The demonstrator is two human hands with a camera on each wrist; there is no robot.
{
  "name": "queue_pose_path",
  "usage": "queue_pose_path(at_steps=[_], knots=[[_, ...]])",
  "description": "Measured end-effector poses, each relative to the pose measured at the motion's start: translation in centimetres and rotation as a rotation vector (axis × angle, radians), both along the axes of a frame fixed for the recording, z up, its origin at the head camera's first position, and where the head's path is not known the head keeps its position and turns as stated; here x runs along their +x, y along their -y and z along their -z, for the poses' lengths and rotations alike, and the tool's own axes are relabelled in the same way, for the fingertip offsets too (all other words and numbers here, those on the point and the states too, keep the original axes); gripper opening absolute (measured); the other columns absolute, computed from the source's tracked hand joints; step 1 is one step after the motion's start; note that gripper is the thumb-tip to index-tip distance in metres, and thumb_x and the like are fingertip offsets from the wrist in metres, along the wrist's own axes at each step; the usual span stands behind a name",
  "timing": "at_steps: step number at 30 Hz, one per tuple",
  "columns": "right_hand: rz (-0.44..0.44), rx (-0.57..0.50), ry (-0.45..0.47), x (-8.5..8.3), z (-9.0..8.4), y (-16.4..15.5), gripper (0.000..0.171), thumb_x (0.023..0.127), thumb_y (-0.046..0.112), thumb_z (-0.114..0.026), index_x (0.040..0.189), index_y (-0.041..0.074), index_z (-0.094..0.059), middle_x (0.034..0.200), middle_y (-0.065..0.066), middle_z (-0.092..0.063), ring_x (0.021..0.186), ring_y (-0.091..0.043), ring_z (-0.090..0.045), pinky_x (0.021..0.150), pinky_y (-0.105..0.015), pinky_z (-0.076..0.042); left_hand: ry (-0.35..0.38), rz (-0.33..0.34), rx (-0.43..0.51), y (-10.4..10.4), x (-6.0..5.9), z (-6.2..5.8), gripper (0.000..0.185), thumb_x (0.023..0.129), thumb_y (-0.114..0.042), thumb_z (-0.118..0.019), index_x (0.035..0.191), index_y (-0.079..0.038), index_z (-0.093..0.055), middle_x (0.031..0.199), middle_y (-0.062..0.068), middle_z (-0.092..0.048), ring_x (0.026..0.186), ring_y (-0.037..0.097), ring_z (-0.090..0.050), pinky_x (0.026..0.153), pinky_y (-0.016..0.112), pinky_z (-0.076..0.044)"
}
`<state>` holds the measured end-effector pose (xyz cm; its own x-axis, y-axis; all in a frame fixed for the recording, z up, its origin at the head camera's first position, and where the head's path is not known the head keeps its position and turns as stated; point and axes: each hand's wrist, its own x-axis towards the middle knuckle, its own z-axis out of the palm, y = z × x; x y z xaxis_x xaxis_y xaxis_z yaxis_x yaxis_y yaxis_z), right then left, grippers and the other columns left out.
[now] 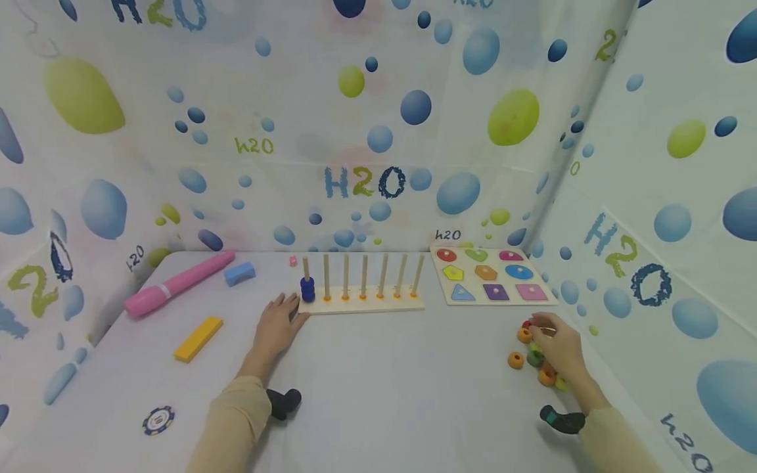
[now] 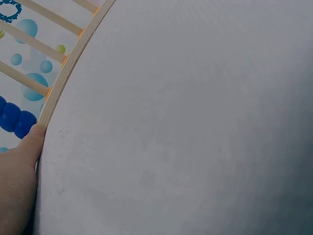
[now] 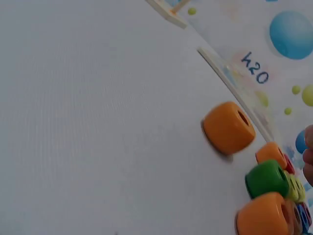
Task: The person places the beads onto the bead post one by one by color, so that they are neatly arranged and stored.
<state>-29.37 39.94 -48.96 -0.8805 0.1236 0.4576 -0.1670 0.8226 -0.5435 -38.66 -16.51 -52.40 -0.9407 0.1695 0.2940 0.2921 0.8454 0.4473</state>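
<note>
My left hand rests at the left end of a wooden peg board, thumb along the front edge. In the left wrist view, the thumb touches the board's corner; the other fingers are out of sight. Dark blue beads are stacked on the leftmost peg. My right hand bends over a cluster of coloured beads, fingertips right at a red bead. I cannot tell whether they pinch it. Around it lie orange beads and a green bead; the hand partly covers others.
A shape puzzle board lies at the back right. Toward the left are a pink tube, a blue block, a yellow block and a poker chip. A small pink piece sits behind the peg board.
</note>
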Motion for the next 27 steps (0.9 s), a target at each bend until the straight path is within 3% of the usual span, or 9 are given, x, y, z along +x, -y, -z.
queue_pose_path(at_steps=[2,4,7,10,15,20,22,24,27], knots=[[0.020,0.022,0.005,0.7,0.2,-1.0,0.023,0.091,0.010,-0.062,0.112,0.000,-0.060,0.102,-0.015,-0.067,0.093,-0.031,-0.064,0.072,0.002,-0.039,0.003,0.000,-0.004,0.0,-0.1,0.0,0.057,0.094,-0.034,-0.057,0.133,0.007,-0.048,0.138,0.023,-0.046,0.133,0.043,-0.029,0.112,0.054,-0.017],[0.050,0.056,0.009,1.4,0.4,-1.7,0.021,0.091,0.009,-0.062,0.110,0.001,-0.060,0.101,-0.015,-0.066,0.092,-0.031,-0.064,0.073,-0.004,-0.045,0.006,0.001,-0.006,0.0,-0.1,-0.1,0.057,0.094,-0.034,-0.057,0.133,0.007,-0.048,0.138,0.023,-0.046,0.133,0.043,-0.030,0.112,0.054,-0.017],[0.082,0.088,0.029,2.2,0.8,-2.5,0.019,0.090,0.006,-0.062,0.108,0.001,-0.060,0.100,-0.017,-0.066,0.091,-0.033,-0.063,0.080,-0.027,-0.054,0.012,-0.004,-0.008,0.0,-0.1,-0.2,0.057,0.094,-0.034,-0.058,0.133,0.006,-0.048,0.138,0.022,-0.046,0.133,0.043,-0.030,0.112,0.054,-0.018],[0.099,0.101,0.067,2.7,1.3,-3.2,0.021,0.090,0.005,-0.061,0.110,-0.001,-0.059,0.101,-0.020,-0.065,0.094,-0.036,-0.061,0.082,-0.051,-0.051,0.021,-0.008,-0.005,0.0,0.1,-0.2,0.057,0.094,-0.034,-0.058,0.134,0.006,-0.048,0.138,0.022,-0.046,0.133,0.043,-0.029,0.112,0.053,-0.017],[0.092,0.117,0.089,3.2,1.3,-3.9,0.022,0.089,0.005,-0.062,0.111,0.000,-0.059,0.104,-0.020,-0.065,0.096,-0.035,-0.058,0.084,-0.054,-0.050,0.030,-0.013,-0.006,0.1,0.2,-0.3,0.058,0.094,-0.034,-0.058,0.134,0.006,-0.047,0.138,0.023,-0.045,0.134,0.043,-0.029,0.112,0.053,-0.017],[0.047,0.139,0.118,3.6,0.8,-4.2,0.018,0.088,0.008,-0.063,0.106,0.006,-0.063,0.100,-0.012,-0.067,0.092,-0.028,-0.059,0.075,-0.029,-0.051,0.016,-0.013,0.001,0.2,0.2,-0.3,0.057,0.093,-0.033,-0.059,0.133,0.007,-0.048,0.137,0.023,-0.046,0.133,0.043,-0.030,0.112,0.054,-0.018],[0.027,0.144,0.150,3.7,0.6,-4.1,0.018,0.088,0.010,-0.064,0.106,0.008,-0.063,0.100,-0.010,-0.067,0.092,-0.027,-0.060,0.073,-0.025,-0.050,0.012,-0.013,0.003,0.2,0.2,-0.2,0.057,0.093,-0.033,-0.059,0.133,0.007,-0.049,0.137,0.023,-0.046,0.133,0.043,-0.030,0.112,0.054,-0.018],[-0.004,0.134,0.190,3.9,0.3,-4.1,0.020,0.088,0.010,-0.064,0.108,0.007,-0.063,0.103,-0.012,-0.066,0.093,-0.029,-0.059,0.077,-0.031,-0.052,0.011,-0.013,0.006,0.2,0.1,-0.2,0.057,0.093,-0.033,-0.059,0.133,0.006,-0.049,0.138,0.022,-0.046,0.133,0.043,-0.030,0.112,0.054,-0.017],[-0.029,0.116,0.249,4.1,0.0,-4.0,0.023,0.088,0.009,-0.064,0.110,0.005,-0.062,0.106,-0.016,-0.065,0.096,-0.033,-0.059,0.081,-0.048,-0.052,0.008,-0.009,0.009,0.1,0.0,-0.1,0.057,0.093,-0.033,-0.059,0.133,0.007,-0.049,0.138,0.023,-0.046,0.133,0.043,-0.030,0.112,0.054,-0.017]])
